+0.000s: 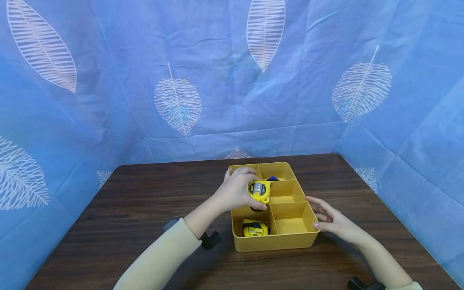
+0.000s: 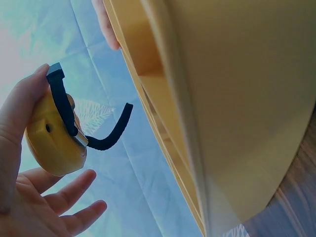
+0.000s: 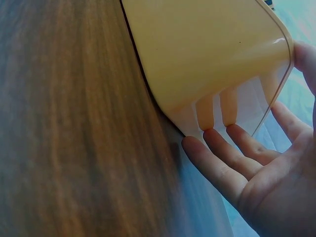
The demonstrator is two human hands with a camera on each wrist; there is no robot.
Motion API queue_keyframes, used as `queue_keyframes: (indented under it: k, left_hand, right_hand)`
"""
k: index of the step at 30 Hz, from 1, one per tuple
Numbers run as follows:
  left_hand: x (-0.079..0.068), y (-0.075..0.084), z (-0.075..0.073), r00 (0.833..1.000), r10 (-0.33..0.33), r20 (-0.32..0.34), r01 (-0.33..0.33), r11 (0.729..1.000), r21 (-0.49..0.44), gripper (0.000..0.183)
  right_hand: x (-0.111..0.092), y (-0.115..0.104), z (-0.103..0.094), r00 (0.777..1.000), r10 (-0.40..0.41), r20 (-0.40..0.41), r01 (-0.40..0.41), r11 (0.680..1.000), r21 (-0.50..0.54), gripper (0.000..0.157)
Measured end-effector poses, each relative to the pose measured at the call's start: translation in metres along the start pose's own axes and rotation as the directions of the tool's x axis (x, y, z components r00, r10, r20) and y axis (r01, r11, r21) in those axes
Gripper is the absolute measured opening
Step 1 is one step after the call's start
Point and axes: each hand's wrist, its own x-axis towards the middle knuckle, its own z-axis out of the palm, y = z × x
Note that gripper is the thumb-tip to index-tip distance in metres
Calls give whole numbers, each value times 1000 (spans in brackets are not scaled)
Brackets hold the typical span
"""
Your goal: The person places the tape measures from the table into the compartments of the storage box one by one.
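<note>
My left hand [image 1: 237,188] grips a yellow tape measure [image 1: 259,190] with a "3" on its black label, above the left side of the divided yellow box [image 1: 275,243]. A black strap [image 2: 62,101] hangs off this tape measure in the left wrist view. Inside the box's front left compartment lies another yellow and black tape measure [image 1: 255,228]. Against the box's right outer wall rest the fairly straight fingers of my right hand [image 1: 335,221]. Its thumb touches near the rim in the right wrist view, where the box wall [image 3: 212,54] reflects the fingers.
A small blue and yellowish object [image 1: 272,178] sits in the back right compartment, mostly hidden by a divider. The dark wood table [image 1: 163,185] extends around the box. Blue cloth [image 1: 217,100] with white leaf prints hangs behind and at both sides.
</note>
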Motion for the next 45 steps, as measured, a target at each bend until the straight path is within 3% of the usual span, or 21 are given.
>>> queue_keyframes:
  k: [15, 27, 45]
  left_hand:
    - [19, 11, 3, 1000, 30, -1, -30, 999, 40, 67]
    - [33, 14, 2, 999, 9, 34, -10, 1000, 22, 72]
    - [53, 11, 16, 999, -42, 24, 41, 997, 64, 74]
  right_hand:
    - [1, 1, -1, 1000, 4, 0, -4, 1000, 16, 68]
    - [1, 1, -1, 1000, 7, -1, -7, 1000, 19, 67]
    - [1, 0, -1, 1000, 10, 6, -10, 1000, 26, 67]
